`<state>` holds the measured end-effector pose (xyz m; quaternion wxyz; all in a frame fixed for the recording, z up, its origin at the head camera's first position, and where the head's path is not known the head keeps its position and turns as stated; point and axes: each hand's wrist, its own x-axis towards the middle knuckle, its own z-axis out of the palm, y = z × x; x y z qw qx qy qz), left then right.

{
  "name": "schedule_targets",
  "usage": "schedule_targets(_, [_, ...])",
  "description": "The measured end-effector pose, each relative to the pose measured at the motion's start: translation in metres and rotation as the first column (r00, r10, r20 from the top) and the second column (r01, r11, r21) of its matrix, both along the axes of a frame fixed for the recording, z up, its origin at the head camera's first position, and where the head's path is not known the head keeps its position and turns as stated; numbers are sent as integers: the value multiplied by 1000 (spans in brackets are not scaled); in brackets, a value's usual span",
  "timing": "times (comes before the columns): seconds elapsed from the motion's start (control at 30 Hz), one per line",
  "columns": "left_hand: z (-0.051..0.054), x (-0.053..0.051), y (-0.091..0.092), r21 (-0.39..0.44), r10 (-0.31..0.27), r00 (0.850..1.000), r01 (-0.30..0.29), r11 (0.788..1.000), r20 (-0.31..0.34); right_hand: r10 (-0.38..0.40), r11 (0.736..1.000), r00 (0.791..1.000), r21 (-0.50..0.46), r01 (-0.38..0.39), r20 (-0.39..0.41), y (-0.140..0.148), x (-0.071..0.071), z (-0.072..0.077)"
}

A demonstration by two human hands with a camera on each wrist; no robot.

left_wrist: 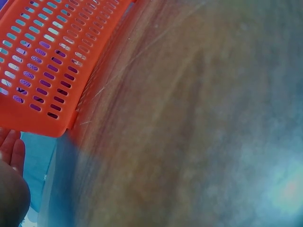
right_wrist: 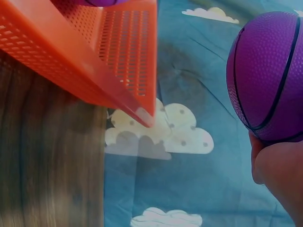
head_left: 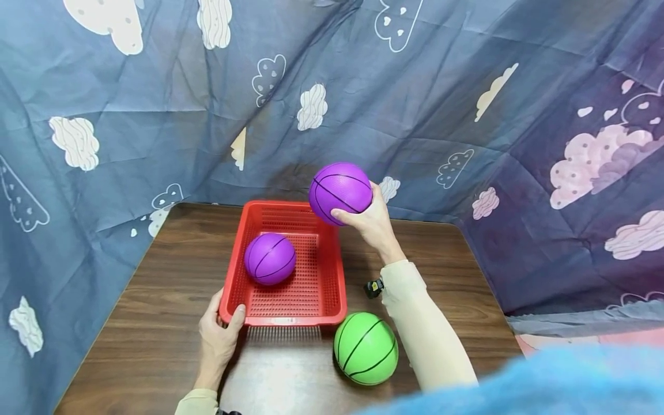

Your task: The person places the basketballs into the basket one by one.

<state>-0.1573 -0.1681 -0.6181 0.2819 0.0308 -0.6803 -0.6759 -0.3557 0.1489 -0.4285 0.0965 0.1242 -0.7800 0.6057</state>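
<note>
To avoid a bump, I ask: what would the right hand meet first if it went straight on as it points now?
Probably the blue cloth behind the table, the held purple ball leading the right hand. The red basket seems to lie below that line, though depth is unclear.

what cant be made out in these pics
- Head view: some fingers of the left hand, hidden by the red basket.
- Head view: most fingers of the right hand, hidden behind the held purple ball.
- Right wrist view: most of the other purple ball, cut off by the top edge.
- Head view: the blue fuzzy thing, blurred and cut off by the frame.
</note>
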Motion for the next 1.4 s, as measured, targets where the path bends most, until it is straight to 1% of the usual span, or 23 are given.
schedule_targets(0.1, [-2,-1,0,12,-7,1000,7,1000,-8,13,1000,1000,1,-13,4,-7,-2,-3])
schedule_targets(0.23, [-1,-1,0,-5,0,1000,0,1000,5,42,999,999,23,-42,19,-15,-8,-11])
schedule_targets(0.43, [-1,0,0,-11,-3,1000,3,1000,22,74,990,995,116,-81,63,-25,-16,-24])
schedule_targets(0.6, [-2,1,0,-9,-7,1000,7,1000,18,72,982,992,165,-89,106,-30,-18,-35])
schedule_targets(0.67, [-2,0,0,-5,-11,1000,11,1000,13,66,977,992,194,-86,109,-31,-19,-38])
schedule_targets(0.77, [-2,0,0,-2,-15,1000,15,1000,10,51,961,994,267,-75,98,-34,-21,-41])
schedule_targets(0.8, [-2,-1,0,0,-17,1000,17,1000,8,48,949,995,307,-73,89,-35,-22,-42])
schedule_targets(0.83, [-1,-1,0,2,-17,1000,17,1000,6,47,933,996,353,-73,82,-36,-23,-42])
schedule_targets(0.9, [-1,-2,-1,1,-13,1000,13,1000,4,68,898,995,429,-93,73,-39,-24,-44])
schedule_targets(1.0, [-2,-3,-1,-2,-2,1000,2,1000,5,109,851,991,508,-132,76,-40,-24,-46])
schedule_targets(1.03, [-2,-3,-1,-1,-2,1000,2,1000,4,118,846,990,514,-144,82,-40,-24,-46])
schedule_targets(1.1, [-2,-4,-1,3,-5,1000,5,1000,1,130,845,987,511,-159,92,-40,-23,-47])
schedule_targets(1.33, [0,-2,-2,-1,-19,1000,19,1000,0,110,832,990,536,-142,91,-40,-21,-47])
schedule_targets(1.4, [1,-2,-2,3,-25,1000,25,1000,2,108,836,990,530,-141,93,-40,-20,-46])
